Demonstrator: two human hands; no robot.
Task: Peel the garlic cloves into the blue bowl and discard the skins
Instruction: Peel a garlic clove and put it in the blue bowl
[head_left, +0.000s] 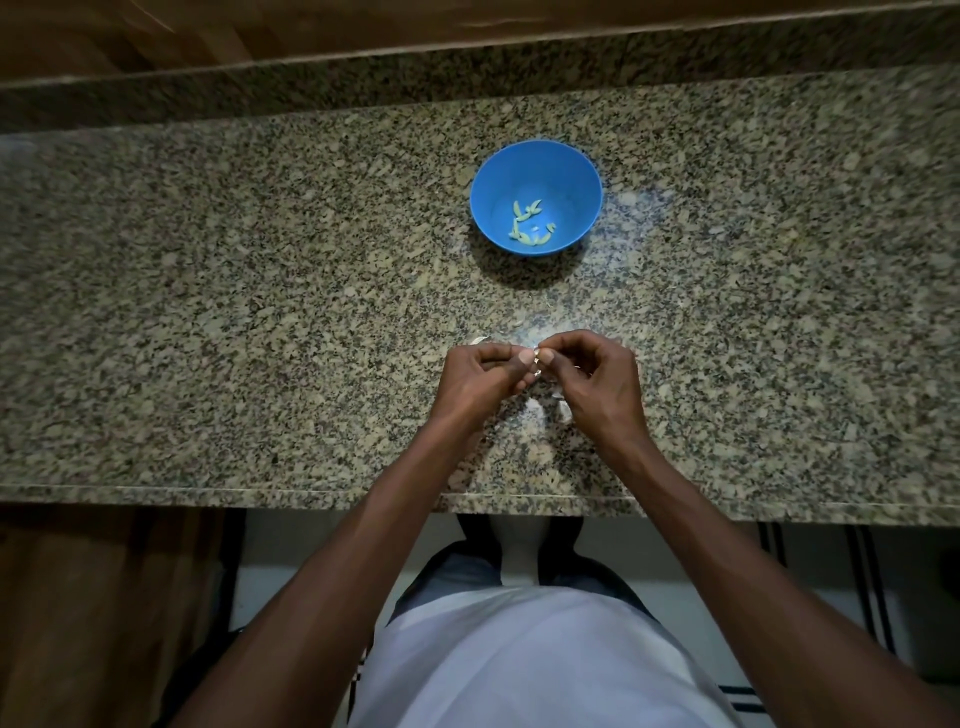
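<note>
A blue bowl (536, 171) stands on the granite counter, holding several pale peeled garlic cloves (527, 226) at its bottom. Nearer the front edge, my left hand (480, 382) and my right hand (597, 379) meet fingertip to fingertip, and both pinch one small garlic clove (537, 364) between them; most of it is hidden by my fingers. White garlic skins (535, 408) lie on the counter just under my hands, and another pale piece (479, 341) peeks out beyond my left hand.
The speckled granite counter (260, 312) runs the full width, with a raised granite ledge (311, 83) behind the bowl and its front edge just below my wrists. Floor and my feet show below the counter.
</note>
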